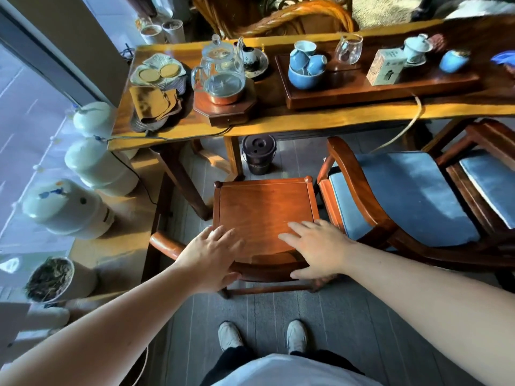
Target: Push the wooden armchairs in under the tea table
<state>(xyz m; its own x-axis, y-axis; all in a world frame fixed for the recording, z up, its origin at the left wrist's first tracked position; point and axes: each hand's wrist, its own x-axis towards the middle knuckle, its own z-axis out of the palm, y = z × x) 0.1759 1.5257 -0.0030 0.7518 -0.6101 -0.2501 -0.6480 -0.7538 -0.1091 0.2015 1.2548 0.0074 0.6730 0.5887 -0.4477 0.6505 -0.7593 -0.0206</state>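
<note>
A reddish-brown wooden armchair with a bare square seat stands on the grey plank floor just in front of the long yellow-edged wooden tea table, its front edge near the table's leg and most of the seat not yet under the top; the left hand lies over the curved back rail at the seat's near left corner, fingers spread and thumb hooked under the rail; the right hand rests flat and open on the seat's near right part, fingers pointing left, thumb down at the rail; just to the right stands a second wooden armchair with a blue cushion, also clear of the table; on the table sit a clear glass kettle on a copper base and a dark wooden tea tray holding blue ceramic cups; a small dark lidded bucket stands under the table, beyond the bare seat.
</note>
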